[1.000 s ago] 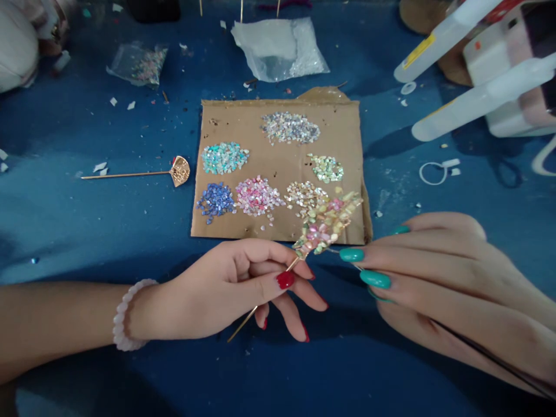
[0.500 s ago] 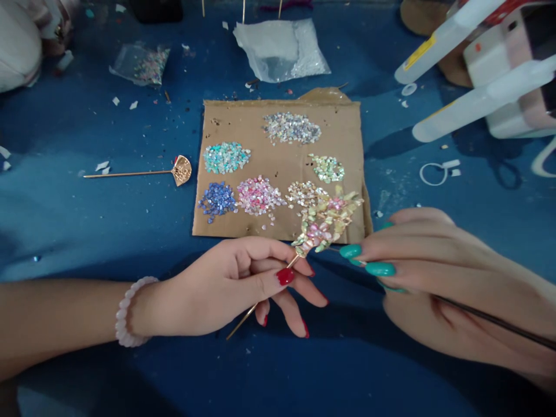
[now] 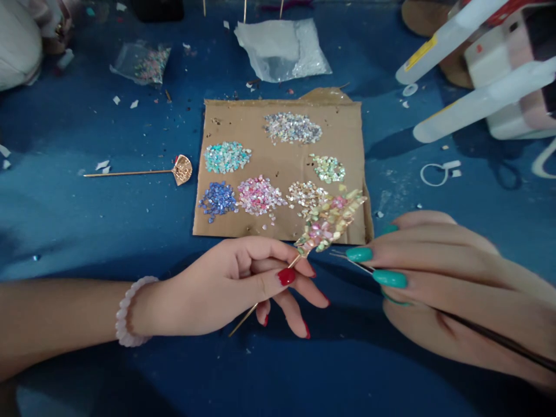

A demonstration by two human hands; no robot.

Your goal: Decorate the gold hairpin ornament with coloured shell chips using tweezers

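Note:
My left hand (image 3: 243, 284) pinches the gold stem of a hairpin (image 3: 328, 223) between thumb and forefinger, its other fingers loosely spread. The hairpin's fan-shaped head, covered in pink, yellow and green chips, tilts up over the lower right of a cardboard sheet (image 3: 278, 165). To the right, my right hand (image 3: 447, 278) grips thin dark tweezers (image 3: 490, 333), their fine metal tips pointing left, just below and apart from the hairpin head. Piles of blue chips (image 3: 218, 198), pink chips (image 3: 259, 195), turquoise chips (image 3: 227, 157), green chips (image 3: 329, 168), beige chips (image 3: 304, 194) and silvery chips (image 3: 293, 127) lie on the cardboard.
A second gold hairpin (image 3: 182, 169) lies left of the cardboard. Behind are a small bag of chips (image 3: 147, 63) and a larger clear bag (image 3: 282, 49). Two translucent tubes (image 3: 482, 101) reach in from the upper right, above a white ring (image 3: 434, 174).
My right hand and the tweezers have moved slightly right and down, away from the hairpin head. The hairpin head has turned a little in my left hand, which stays in place.

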